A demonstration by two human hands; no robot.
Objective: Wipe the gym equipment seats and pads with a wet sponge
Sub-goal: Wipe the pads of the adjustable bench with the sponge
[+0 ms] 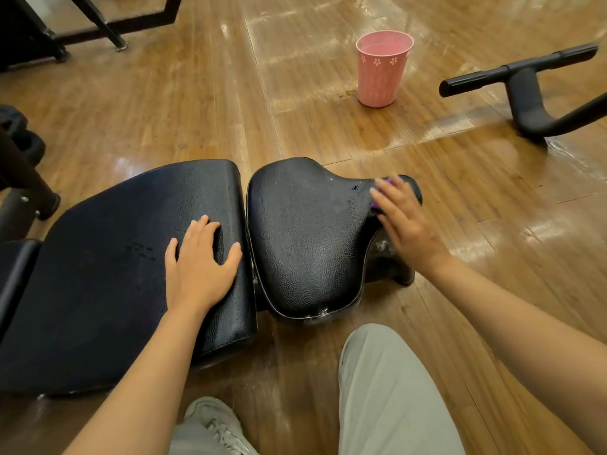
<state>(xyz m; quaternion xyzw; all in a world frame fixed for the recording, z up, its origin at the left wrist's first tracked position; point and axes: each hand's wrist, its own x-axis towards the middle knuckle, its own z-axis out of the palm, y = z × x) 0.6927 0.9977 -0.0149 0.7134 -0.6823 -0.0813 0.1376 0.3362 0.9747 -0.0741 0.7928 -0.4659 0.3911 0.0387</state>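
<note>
A black textured seat pad (305, 238) with a narrow nose lies in the middle of the view, glistening wet near its nose. To its left lies a larger black back pad (115, 267). My right hand (405, 221) presses a purple sponge (391, 183) onto the seat's narrow right end; only a sliver of the sponge shows past my fingers. My left hand (200, 261) rests flat with fingers spread on the back pad's right edge, holding nothing.
A pink bucket (382, 68) stands on the wooden floor beyond the seat. A black handlebar (525, 83) juts in at the right. Black machine frames stand at the far left (23, 178) and top left (98, 21). My knee (387, 382) and shoe (213, 425) are below.
</note>
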